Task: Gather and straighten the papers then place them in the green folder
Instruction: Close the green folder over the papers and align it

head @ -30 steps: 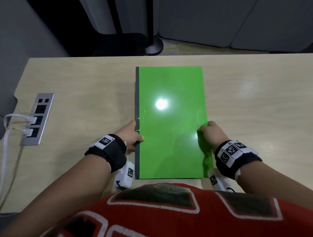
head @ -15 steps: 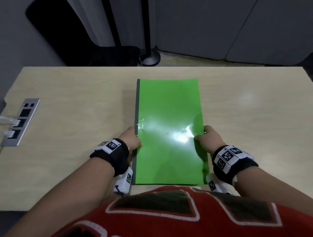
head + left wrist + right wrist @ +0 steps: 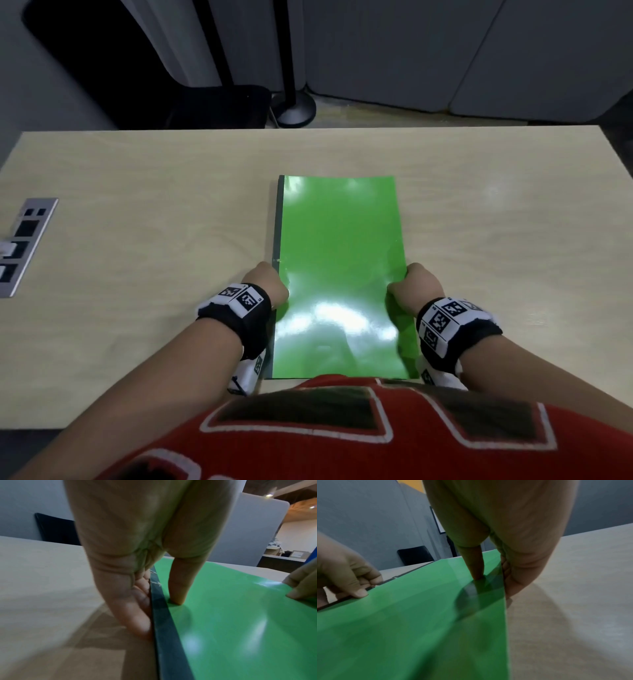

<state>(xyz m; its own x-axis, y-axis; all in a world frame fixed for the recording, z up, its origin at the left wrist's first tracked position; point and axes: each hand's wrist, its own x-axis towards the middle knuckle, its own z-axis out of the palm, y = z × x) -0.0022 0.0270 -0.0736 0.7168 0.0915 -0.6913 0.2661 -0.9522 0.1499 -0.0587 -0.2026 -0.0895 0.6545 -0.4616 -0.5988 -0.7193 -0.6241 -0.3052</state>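
From the head view, the green folder (image 3: 339,274) is lying closed on the surface (image 3: 154,222), no papers showing, so the task is probably ending. Left wrist view: the left hand (image 3: 137,555) is pinching the dark spine. Right wrist view: the right hand (image 3: 501,540) is pinching the open edge.

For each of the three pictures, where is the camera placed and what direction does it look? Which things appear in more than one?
Head: looks forward and down at the table; shows both forearms and the red shirt.
Left wrist: looks along the left hand, which pinches the green folder at its dark spine.
Right wrist: looks along the right hand, which pinches the folder's open edge.
Shared: folder and table in all views; each wrist view shows the other hand.
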